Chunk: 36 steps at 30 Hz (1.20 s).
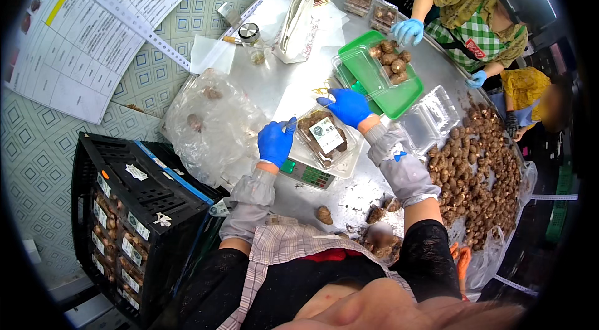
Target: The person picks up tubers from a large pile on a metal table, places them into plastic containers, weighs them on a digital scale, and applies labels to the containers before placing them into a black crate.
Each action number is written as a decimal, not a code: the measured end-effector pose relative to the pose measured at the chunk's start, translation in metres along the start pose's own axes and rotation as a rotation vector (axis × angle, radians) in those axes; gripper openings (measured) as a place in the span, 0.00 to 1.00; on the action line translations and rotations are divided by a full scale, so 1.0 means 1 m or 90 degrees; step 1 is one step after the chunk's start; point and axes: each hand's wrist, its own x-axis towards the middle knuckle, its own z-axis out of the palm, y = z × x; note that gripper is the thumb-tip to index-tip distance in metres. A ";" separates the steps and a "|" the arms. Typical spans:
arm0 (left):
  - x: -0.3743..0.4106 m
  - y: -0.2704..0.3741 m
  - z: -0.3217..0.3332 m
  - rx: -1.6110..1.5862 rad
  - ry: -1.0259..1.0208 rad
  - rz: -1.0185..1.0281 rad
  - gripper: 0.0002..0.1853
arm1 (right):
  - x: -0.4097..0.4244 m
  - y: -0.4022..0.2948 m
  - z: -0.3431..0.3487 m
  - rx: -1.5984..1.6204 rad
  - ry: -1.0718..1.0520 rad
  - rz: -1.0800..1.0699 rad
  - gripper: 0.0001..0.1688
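A clear plastic clamshell box [326, 136] of brown taro-like corms, with a printed label on its lid, rests on a digital scale [309, 173]. My left hand [276, 143], in a blue glove, is at the box's left corner, thumb and fingertips close together. Also gloved in blue, my right hand [347, 106] has its fingertips by the box's upper edge, close to some thin yellow bands [323, 90]. Whether either hand grips the box or a band cannot be made out. Beyond lies a green tray [403, 101] with an opened clear box of corms [392, 63].
Loose corms [472, 175] are heaped at right, beside empty clear boxes [431, 119]. At left are a plastic bag [210, 124] and a black crate [154, 199] of labelled packs. A glass jar [252, 43] and cloth bag [297, 26] stand farther back. Two co-workers are across the table.
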 end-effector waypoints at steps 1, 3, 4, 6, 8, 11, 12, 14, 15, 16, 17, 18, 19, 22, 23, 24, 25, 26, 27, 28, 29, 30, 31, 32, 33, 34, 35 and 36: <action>0.001 -0.001 0.000 0.005 -0.002 -0.007 0.31 | 0.000 -0.001 -0.004 -0.006 -0.054 0.010 0.43; -0.009 -0.002 0.002 -0.064 -0.066 -0.018 0.31 | 0.000 0.001 -0.013 -0.016 -0.163 0.027 0.44; -0.016 0.003 0.001 -0.098 -0.097 -0.023 0.31 | -0.007 0.009 -0.016 -0.003 -0.163 0.045 0.43; -0.030 0.013 0.007 -0.086 -0.108 0.009 0.27 | -0.024 0.012 -0.009 -0.007 -0.068 -0.012 0.41; -0.044 0.017 0.024 -0.056 -0.110 0.007 0.28 | -0.037 0.002 -0.004 -0.048 -0.036 -0.031 0.38; -0.050 0.039 0.043 -0.170 -0.074 -0.061 0.27 | -0.054 0.000 0.017 -0.023 0.139 -0.012 0.38; -0.052 0.045 0.046 -0.251 -0.055 -0.069 0.27 | -0.055 -0.003 0.021 -0.026 0.229 -0.036 0.37; -0.050 0.049 0.046 -0.360 -0.125 -0.115 0.30 | -0.054 -0.002 0.018 0.051 0.109 0.084 0.36; -0.052 0.048 0.048 -0.436 -0.099 -0.121 0.30 | -0.054 -0.008 0.014 0.094 0.049 0.140 0.36; -0.051 0.046 0.051 -0.511 -0.070 -0.125 0.29 | -0.055 -0.019 0.006 0.100 0.069 0.132 0.35; -0.050 0.043 0.056 -0.588 -0.041 -0.129 0.29 | -0.058 -0.030 -0.007 0.159 0.037 0.158 0.35; -0.045 0.021 0.075 -0.717 -0.045 -0.154 0.28 | -0.062 -0.051 -0.027 0.219 0.000 0.178 0.35; -0.045 0.014 0.068 -0.880 -0.128 -0.222 0.27 | -0.069 -0.061 -0.037 0.280 -0.036 0.209 0.35; -0.056 0.015 0.024 -1.113 -0.263 -0.354 0.26 | -0.084 -0.049 -0.025 0.384 -0.053 0.152 0.40; -0.064 0.037 -0.013 -1.073 -0.228 -0.359 0.26 | -0.092 -0.041 -0.014 0.465 -0.071 0.146 0.40; -0.072 0.044 -0.037 -1.038 -0.184 -0.365 0.25 | -0.108 -0.054 -0.017 0.564 -0.137 0.223 0.37; -0.079 0.037 -0.045 -1.034 -0.198 -0.321 0.25 | -0.125 -0.071 -0.027 0.563 -0.203 0.212 0.34; -0.087 0.026 -0.054 -1.025 -0.205 -0.276 0.24 | -0.136 -0.092 -0.036 0.560 -0.208 0.210 0.31; -0.097 0.015 -0.066 -1.010 -0.213 -0.236 0.24 | -0.143 -0.109 -0.037 0.560 -0.215 0.210 0.29; -0.106 0.024 -0.087 -0.960 -0.188 -0.189 0.26 | -0.144 -0.113 -0.034 0.566 -0.235 0.225 0.26; -0.117 0.035 -0.113 -0.971 -0.199 -0.164 0.27 | -0.149 -0.123 -0.037 0.603 -0.173 0.142 0.24; -0.124 0.036 -0.131 -0.969 -0.207 -0.163 0.28 | -0.151 -0.142 -0.054 0.533 -0.222 0.140 0.24; -0.132 0.034 -0.148 -0.970 -0.224 -0.162 0.29 | -0.158 -0.156 -0.060 0.548 -0.180 0.045 0.24; -0.142 0.033 -0.172 -1.005 -0.206 -0.159 0.28 | -0.165 -0.177 -0.072 0.621 -0.217 0.000 0.26; -0.149 0.035 -0.196 -1.044 -0.195 -0.148 0.27 | -0.169 -0.193 -0.082 0.691 -0.256 -0.105 0.33; -0.162 0.031 -0.224 -1.076 -0.155 -0.210 0.24 | -0.172 -0.204 -0.086 0.746 -0.258 -0.126 0.39; -0.173 0.029 -0.252 -1.118 -0.053 -0.229 0.21 | -0.171 -0.219 -0.089 0.778 -0.230 -0.185 0.39; -0.186 0.022 -0.289 -1.193 -0.134 -0.151 0.22 | -0.168 -0.235 -0.093 0.813 -0.200 -0.243 0.41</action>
